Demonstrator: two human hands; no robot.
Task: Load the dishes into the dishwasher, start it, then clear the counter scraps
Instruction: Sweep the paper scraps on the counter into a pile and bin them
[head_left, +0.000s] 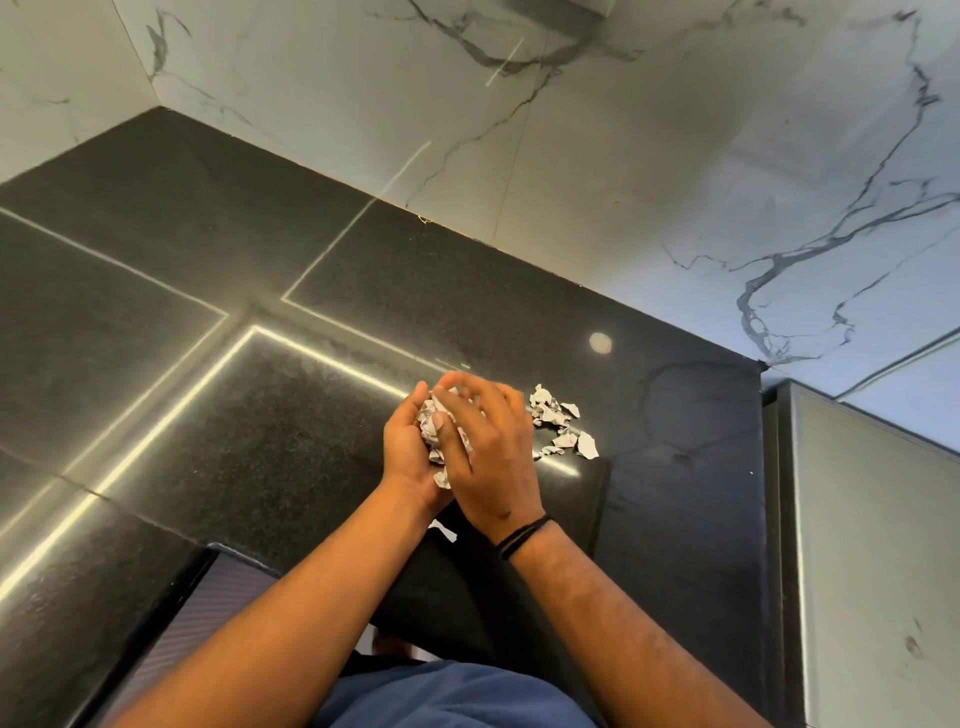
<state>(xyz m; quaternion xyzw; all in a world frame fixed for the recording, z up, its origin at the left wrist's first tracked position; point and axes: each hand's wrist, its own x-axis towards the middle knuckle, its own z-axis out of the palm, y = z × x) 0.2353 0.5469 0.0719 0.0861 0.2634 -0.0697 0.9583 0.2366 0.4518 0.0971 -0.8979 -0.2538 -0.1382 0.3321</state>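
- Scraps (441, 431) of torn, crumpled paper, pale grey and white, are gathered between the two hands above the dark stone table (208, 415).
- The left hand (410, 441) is cupped palm-up under the pile, its fingers curled round the pieces.
- The right hand (488, 441) is laid over the top with fingers bent, so the wad is pressed and held from both sides.
- A smaller heap of loose scraps (563, 423) is left on the table just to the right of the hands, touching the surface and apart from the held wad.
- One stray piece (447, 532) is seen below the wrists, near the table's front edge.
- No dishes or dishwasher are visible; judging by that, the clearing of scraps is the step in hand, and it is only partly done.
- The paper is judged to be very light, soft and easily crushed, with no risk of breaking; small bits are likely to slip out between fingers or be blown aside.
- The polished table looks smooth, so flat pieces may be hard to pinch up; they would better be swept together with the side of a hand and scooped into the cupped palm.
- A firm squeeze into one ball is advised, so that nothing is shed on the way to the bin.
- A marble-patterned wall (623, 156) is seen behind the table.
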